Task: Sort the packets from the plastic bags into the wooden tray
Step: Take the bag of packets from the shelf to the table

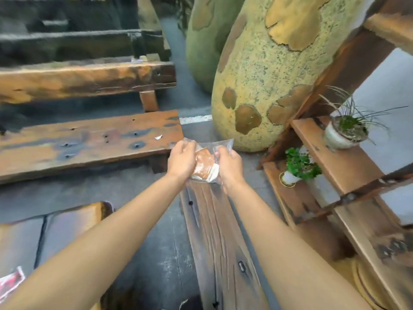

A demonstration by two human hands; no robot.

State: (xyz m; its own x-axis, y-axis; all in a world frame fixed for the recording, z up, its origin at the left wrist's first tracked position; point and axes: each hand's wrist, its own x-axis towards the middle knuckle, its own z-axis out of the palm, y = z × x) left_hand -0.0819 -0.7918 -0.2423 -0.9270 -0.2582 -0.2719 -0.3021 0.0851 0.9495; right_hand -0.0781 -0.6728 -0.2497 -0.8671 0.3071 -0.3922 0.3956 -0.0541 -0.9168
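Note:
Both my hands hold one clear plastic bag [220,144] out in front of me, above the far end of a dark wooden plank [221,233]. My left hand [182,161] grips the bag's left side and my right hand [228,164] grips its right side. Inside the bag I see orange-brown packets [204,164] with a white edge. A red and white packet [10,281] lies at the bottom left corner. No wooden tray can be made out in this view.
A long worn wooden bench [85,142] runs across the left, with a thicker beam [85,79] behind it. A big speckled yellow-green boulder [263,74] stands ahead on the right. Wooden shelves [348,166] at right carry two potted plants [345,130].

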